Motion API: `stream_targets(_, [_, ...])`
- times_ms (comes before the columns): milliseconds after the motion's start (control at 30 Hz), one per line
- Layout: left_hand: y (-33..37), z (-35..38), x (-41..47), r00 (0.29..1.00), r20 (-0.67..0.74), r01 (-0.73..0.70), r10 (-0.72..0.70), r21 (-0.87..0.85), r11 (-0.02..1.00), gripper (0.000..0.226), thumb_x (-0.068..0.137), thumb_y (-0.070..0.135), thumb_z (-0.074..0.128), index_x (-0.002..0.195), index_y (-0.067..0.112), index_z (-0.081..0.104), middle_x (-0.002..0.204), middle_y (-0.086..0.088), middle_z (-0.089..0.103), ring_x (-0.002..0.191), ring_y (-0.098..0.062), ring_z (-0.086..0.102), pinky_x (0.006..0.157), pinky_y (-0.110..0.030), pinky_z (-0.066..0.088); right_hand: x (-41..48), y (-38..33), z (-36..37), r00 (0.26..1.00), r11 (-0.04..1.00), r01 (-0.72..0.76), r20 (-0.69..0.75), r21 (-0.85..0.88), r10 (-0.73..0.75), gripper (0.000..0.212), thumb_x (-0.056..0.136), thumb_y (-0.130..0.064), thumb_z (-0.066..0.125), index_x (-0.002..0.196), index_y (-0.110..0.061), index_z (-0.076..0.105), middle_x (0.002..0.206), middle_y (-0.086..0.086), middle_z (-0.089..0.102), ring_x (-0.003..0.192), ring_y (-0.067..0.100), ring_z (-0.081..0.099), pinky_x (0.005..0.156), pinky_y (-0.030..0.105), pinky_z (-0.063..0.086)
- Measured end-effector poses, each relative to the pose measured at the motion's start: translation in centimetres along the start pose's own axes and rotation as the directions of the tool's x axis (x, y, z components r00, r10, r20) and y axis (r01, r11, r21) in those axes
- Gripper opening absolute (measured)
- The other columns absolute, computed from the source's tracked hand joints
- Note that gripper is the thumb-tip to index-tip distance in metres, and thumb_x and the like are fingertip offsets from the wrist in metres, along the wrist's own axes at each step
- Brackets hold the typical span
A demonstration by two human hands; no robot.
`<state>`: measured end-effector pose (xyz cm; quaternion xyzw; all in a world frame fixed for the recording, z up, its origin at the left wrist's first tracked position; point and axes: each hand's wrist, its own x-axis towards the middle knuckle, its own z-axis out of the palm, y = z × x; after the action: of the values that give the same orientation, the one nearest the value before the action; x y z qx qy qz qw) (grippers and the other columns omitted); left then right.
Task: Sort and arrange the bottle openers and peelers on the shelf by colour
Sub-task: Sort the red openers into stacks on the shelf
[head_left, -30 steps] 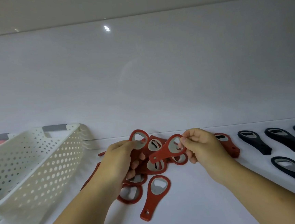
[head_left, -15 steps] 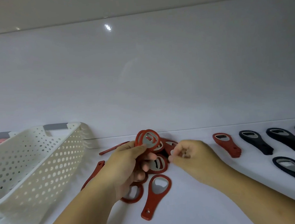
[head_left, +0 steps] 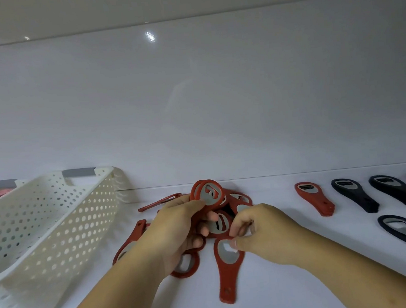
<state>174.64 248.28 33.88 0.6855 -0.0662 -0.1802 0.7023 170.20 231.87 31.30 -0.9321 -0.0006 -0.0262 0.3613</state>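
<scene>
My left hand [head_left: 177,232] gripped a stack of red bottle openers [head_left: 209,193], heads pointing up. My right hand [head_left: 265,236] was curled, pinching the rim of a loose red opener [head_left: 227,257] at the near side of the red heap [head_left: 239,199] mid-shelf. Farther right lay a laid-out red pile [head_left: 315,201], then black openers [head_left: 354,194] toward the right edge of the shelf [head_left: 282,291]. A white perforated basket [head_left: 56,228] stood at the left. I judged we were mid-gathering the reds. The next move called for lifting that opener and aligning it onto the stack.
</scene>
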Motion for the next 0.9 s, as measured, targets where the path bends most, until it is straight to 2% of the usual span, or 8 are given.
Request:
stream_targets(67, [0.0, 0.1, 0.0, 1.0, 0.012, 0.005, -0.004, -0.025, 1.0, 0.018, 0.097, 0.011, 0.045, 0.098, 0.005, 0.062, 0.071, -0.011, 0.066, 0.047, -0.015, 0.048, 0.039, -0.022, 0.038, 0.3, 0.5, -0.2, 1.0, 0.994, -0.017, -0.021, 0.11, 0.019, 0.015, 0.078, -0.024, 0.077, 0.075, -0.031, 0.064, 0.077, -0.01, 0.064, 0.077, 0.007, 0.063, 0.078, 0.026, 0.053])
stream_targets(133, [0.0, 0.3, -0.1, 1.0, 0.019, 0.009, -0.008, -0.036, 0.999, 0.019, 0.098, 0.009, 0.044, 0.097, 0.004, 0.062, 0.07, -0.012, 0.064, 0.047, -0.015, 0.05, 0.039, -0.022, 0.042, 0.5, 0.7, -0.6, 0.997, 0.948, -0.05, -0.039, 0.313, 0.066, 0.015, 0.08, -0.013, 0.075, 0.078, -0.024, 0.066, 0.074, -0.003, 0.066, 0.062, 0.006, 0.061, 0.064, 0.022, 0.052])
stream_targets(200, [-0.1, 0.5, -0.1, 1.0, 0.023, 0.008, -0.007, -0.039, 0.999, 0.02, 0.098, 0.008, 0.044, 0.096, 0.005, 0.063, 0.067, -0.011, 0.064, 0.048, -0.016, 0.053, 0.04, -0.022, 0.045, 0.4, 0.7, -1.2, 0.993, 0.852, -0.083, -0.029, 0.516, 0.115, 0.012, 0.083, -0.004, 0.07, 0.081, -0.014, 0.064, 0.068, 0.003, 0.064, 0.053, 0.007, 0.058, 0.052, 0.018, 0.048])
stream_targets(300, [-0.2, 0.7, -0.1, 1.0, 0.026, 0.003, -0.003, -0.038, 0.999, 0.019, 0.096, 0.007, 0.045, 0.095, 0.005, 0.064, 0.065, -0.011, 0.064, 0.05, -0.018, 0.056, 0.043, -0.023, 0.049, 0.6, 1.0, -2.1, 0.988, 0.684, -0.057, -0.058, 0.728, 0.144, 0.012, 0.085, 0.003, 0.065, 0.081, -0.008, 0.06, 0.061, 0.002, 0.064, 0.05, 0.01, 0.059, 0.05, 0.019, 0.049])
stream_targets(600, [-0.5, 0.7, 0.1, 0.994, -0.043, -0.091, 0.096, 0.096, 0.991, 0.018, 0.096, 0.013, 0.048, 0.095, 0.008, 0.065, 0.061, -0.006, 0.065, 0.047, -0.014, 0.05, 0.042, -0.024, 0.037, 0.8, 1.3, -3.2, 0.978, 0.36, -0.026, -0.051, 0.932, 0.203, 0.019, 0.089, 0.004, 0.055, 0.076, -0.01, 0.057, 0.061, 0.002, 0.058, 0.045, 0.008, 0.05, 0.042, 0.017, 0.045])
stream_targets(667, [-0.6, 1.1, -0.1, 0.996, 0.007, -0.085, 0.085, 0.104, 0.991, 0.02, 0.097, 0.013, 0.047, 0.097, 0.004, 0.065, 0.064, -0.008, 0.065, 0.047, -0.016, 0.052, 0.041, -0.023, 0.039, 0.8, 1.3, -3.3, 0.977, 0.338, -0.023, -0.051, 0.941, 0.208, 0.019, 0.089, 0.003, 0.055, 0.076, -0.01, 0.057, 0.061, 0.002, 0.06, 0.044, 0.007, 0.051, 0.042, 0.016, 0.045])
stream_targets(800, [-0.9, 1.7, -0.8, 0.986, 0.153, -0.061, 0.058, 0.013, 0.998, 0.026, 0.096, 0.024, 0.049, 0.093, 0.003, 0.062, 0.069, -0.01, 0.065, 0.045, -0.017, 0.051, 0.036, -0.021, 0.036, 0.8, 1.2, -2.4, 0.981, 0.416, -0.024, -0.058, 0.909, 0.184, 0.014, 0.087, 0.004, 0.059, 0.077, -0.007, 0.058, 0.061, 0.005, 0.057, 0.046, 0.008, 0.054, 0.045, 0.017, 0.048])
stream_targets(900, [-1.0, 1.7, -0.9, 0.975, 0.215, -0.063, 0.054, 0.035, 0.997, 0.017, 0.091, 0.015, 0.057, 0.102, 0.002, 0.061, 0.073, -0.009, 0.065, 0.044, -0.012, 0.046, 0.036, -0.02, 0.034, 0.7, 0.8, -2.1, 0.987, 0.46, -0.015, -0.061, 0.888, 0.15, 0.011, 0.087, -0.001, 0.062, 0.078, -0.006, 0.058, 0.063, 0.007, 0.061, 0.053, 0.011, 0.061, 0.049, 0.019, 0.05])
